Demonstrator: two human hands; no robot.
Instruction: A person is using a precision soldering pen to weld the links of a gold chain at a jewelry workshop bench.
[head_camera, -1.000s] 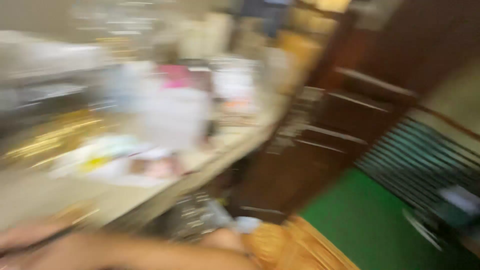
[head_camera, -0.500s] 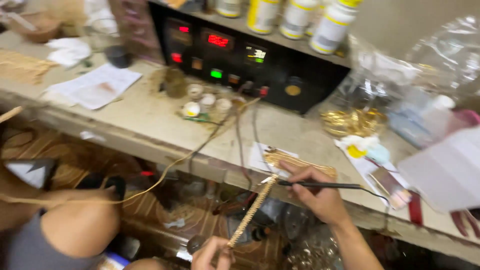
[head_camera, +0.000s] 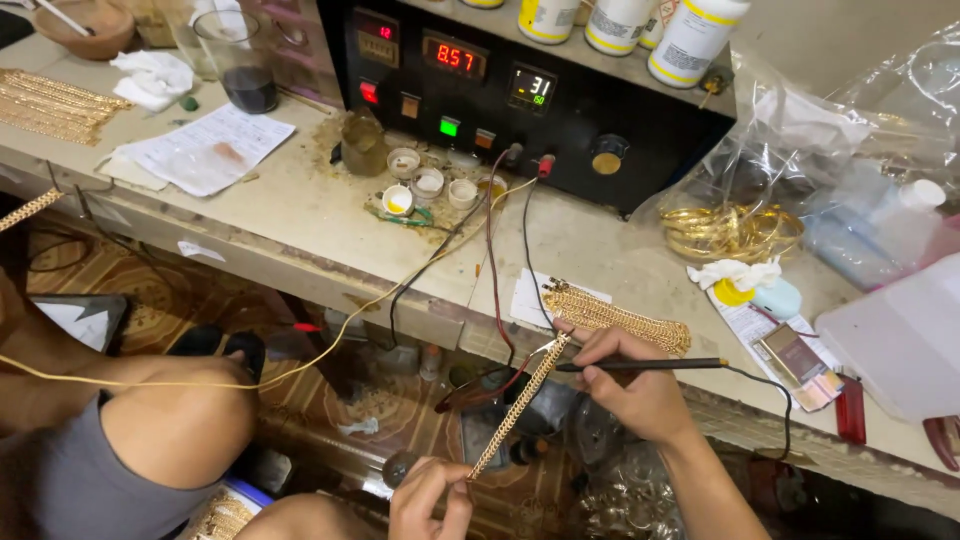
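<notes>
Left hand (head_camera: 430, 497) pinches the gold chain's (head_camera: 517, 407) lower end below the workbench's (head_camera: 300, 215) front edge; right hand (head_camera: 630, 385) pinches a black pen-like probe (head_camera: 650, 365) against its top.

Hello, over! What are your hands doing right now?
Left hand pinching the gold chain's low end. Right hand holding the black pen probe at its top end. Chain taut, off the bench. Nothing blocking.

Wires (head_camera: 490, 260) and chains (head_camera: 615, 315) beside hand (head_camera: 635, 385)
</notes>
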